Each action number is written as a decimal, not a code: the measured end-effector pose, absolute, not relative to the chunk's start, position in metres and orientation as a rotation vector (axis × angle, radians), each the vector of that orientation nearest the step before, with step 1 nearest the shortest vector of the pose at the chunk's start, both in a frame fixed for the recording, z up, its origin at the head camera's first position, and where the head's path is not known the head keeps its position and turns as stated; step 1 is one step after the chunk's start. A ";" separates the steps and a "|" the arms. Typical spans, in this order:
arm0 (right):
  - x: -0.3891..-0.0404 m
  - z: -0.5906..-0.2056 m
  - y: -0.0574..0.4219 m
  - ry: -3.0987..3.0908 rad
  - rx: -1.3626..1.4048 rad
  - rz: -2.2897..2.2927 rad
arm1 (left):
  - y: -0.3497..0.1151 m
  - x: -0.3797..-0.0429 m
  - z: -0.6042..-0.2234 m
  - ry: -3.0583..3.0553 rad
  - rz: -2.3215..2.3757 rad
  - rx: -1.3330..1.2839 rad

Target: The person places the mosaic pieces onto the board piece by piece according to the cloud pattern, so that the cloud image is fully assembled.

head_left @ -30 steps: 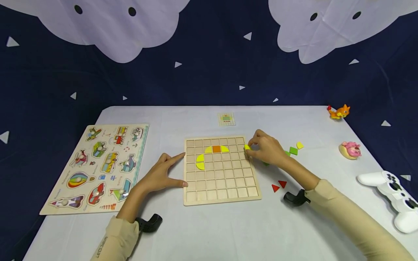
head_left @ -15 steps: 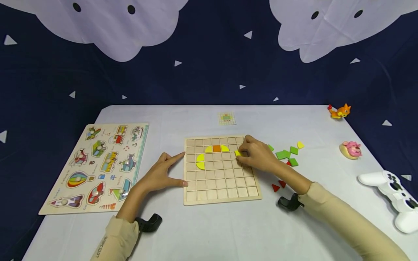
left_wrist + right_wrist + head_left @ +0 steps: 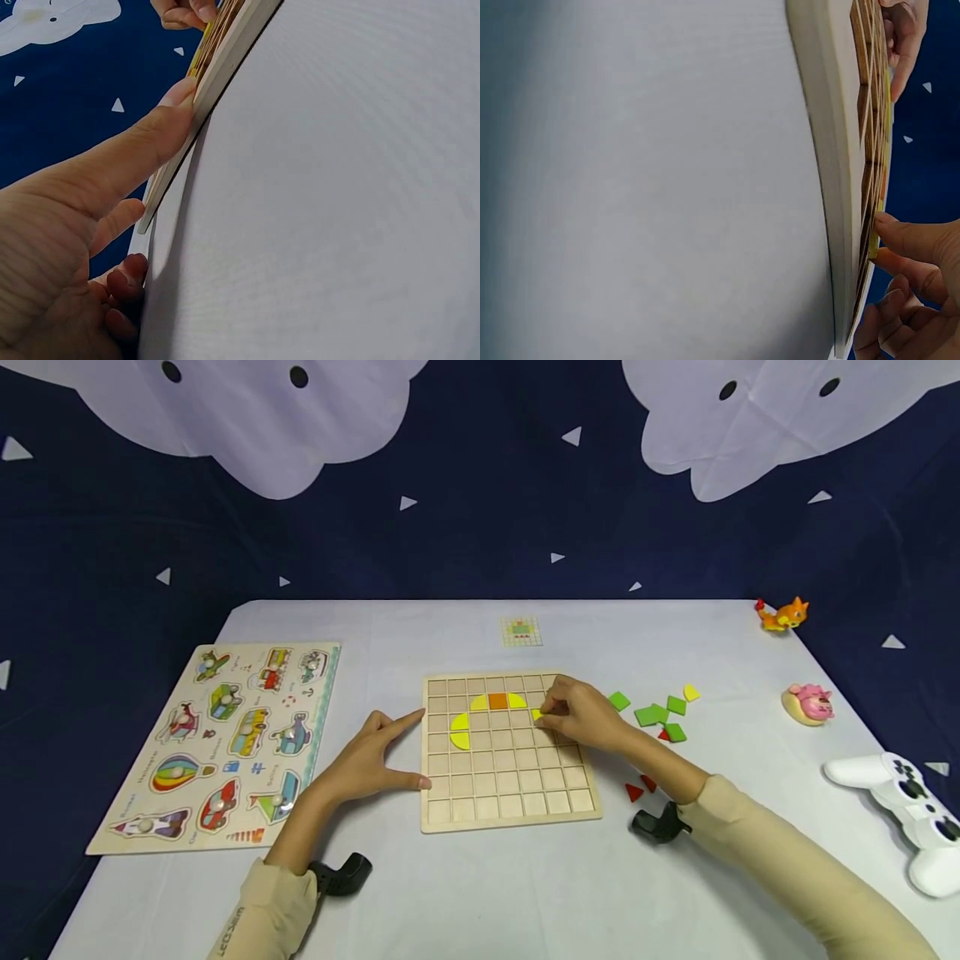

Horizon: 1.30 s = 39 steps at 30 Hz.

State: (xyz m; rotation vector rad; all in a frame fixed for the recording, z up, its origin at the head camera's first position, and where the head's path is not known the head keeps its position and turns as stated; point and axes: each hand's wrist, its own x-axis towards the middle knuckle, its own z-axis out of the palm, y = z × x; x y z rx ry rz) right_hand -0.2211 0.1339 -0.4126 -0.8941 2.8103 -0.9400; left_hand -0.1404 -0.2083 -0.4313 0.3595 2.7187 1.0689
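A wooden grid board (image 3: 510, 785) lies mid-table. Along its left edge my left hand (image 3: 367, 760) rests, index finger and thumb spread apart and touching the frame. Over the upper right cells, my right hand (image 3: 581, 714) pinches a small yellow piece (image 3: 537, 715) between thumb and index finger; the right wrist view shows that yellow piece (image 3: 874, 241) at the board's surface. Whether it sits inside a cell I cannot tell. An orange square (image 3: 498, 701) lies in the grid between two yellow quarter-round pieces. Two more yellow pieces (image 3: 460, 732) fill cells at the left.
Right of the board lie several green pieces (image 3: 651, 715), some red triangles (image 3: 633, 792) and a yellow piece (image 3: 691, 692). A small pattern card (image 3: 521, 631) lies behind it. A vehicle puzzle board (image 3: 225, 743) is left; two toy figures and a white game controller (image 3: 903, 818) are right.
My right hand has moved left from the board's right edge onto the grid, carrying the yellow piece. More green pieces now show beside it. My left hand has stayed put.
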 end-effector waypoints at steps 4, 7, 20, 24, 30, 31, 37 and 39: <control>-0.223 -0.413 0.133 2.787 -0.885 -0.954 | -0.207 -0.141 -0.431 2.717 1.073 0.361; -0.223 -0.413 0.133 2.786 -0.850 -0.951 | -0.207 -0.140 -0.431 2.716 1.074 0.359; -0.223 -0.397 0.157 2.928 -0.786 -0.819 | -0.207 -0.140 -0.431 2.717 1.077 0.369; -0.232 -0.391 0.190 2.991 -0.730 -0.784 | -0.207 -0.140 -0.430 2.721 1.068 0.373; -0.243 -0.384 0.248 3.069 -0.616 -0.556 | -0.208 -0.140 -0.431 2.733 1.071 0.386; -0.245 -0.384 0.257 3.072 -0.581 -0.511 | -0.208 -0.140 -0.432 2.735 1.072 0.388; -0.248 -0.384 0.298 3.041 -0.432 -0.315 | -0.208 -0.140 -0.432 2.734 1.065 0.384; -0.248 -0.384 0.305 3.030 -0.426 -0.279 | -0.208 -0.140 -0.431 2.731 1.066 0.381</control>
